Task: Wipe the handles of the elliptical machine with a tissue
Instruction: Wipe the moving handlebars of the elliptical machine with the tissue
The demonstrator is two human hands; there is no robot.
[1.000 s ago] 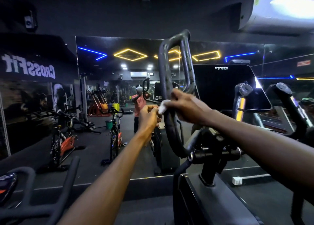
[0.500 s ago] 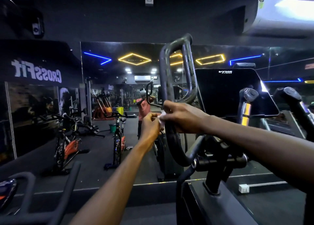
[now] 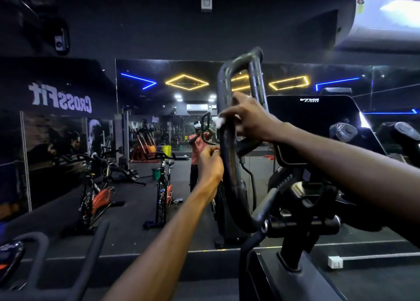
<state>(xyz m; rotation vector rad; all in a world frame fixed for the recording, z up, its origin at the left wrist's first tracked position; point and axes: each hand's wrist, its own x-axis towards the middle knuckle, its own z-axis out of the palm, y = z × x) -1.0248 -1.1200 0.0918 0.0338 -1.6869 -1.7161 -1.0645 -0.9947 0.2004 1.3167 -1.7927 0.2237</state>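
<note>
While the right hand is reaching in from the right side, its fingers are curling round the left bar of the looped handle of the elliptical machine, about halfway up the loop. A white tissue is being pressed against that bar under the fingertips; a crumpled bit of it is sticking out on the bar's left side, and a smaller white patch is showing beside the knuckles. The left hand is sitting lower on the same bar, just beneath the right hand, with its fingers bent and the fingertips touching the bar's left edge; whether it is pinching a scrap of tissue or only the bar cannot be told. The two hands are lying near each other but apart.

The handle is rising as a tall narrow dark loop, curving down to a pivot joint at the machine's upright. The dark console screen is standing right of the loop, behind the right forearm. Two further grips are standing at the far right.

A wall mirror ahead is showing spin bikes, ceiling light strips and the person's own reflection. An air conditioner is hanging at upper right. Another machine's dark bars are occupying the lower left corner.
</note>
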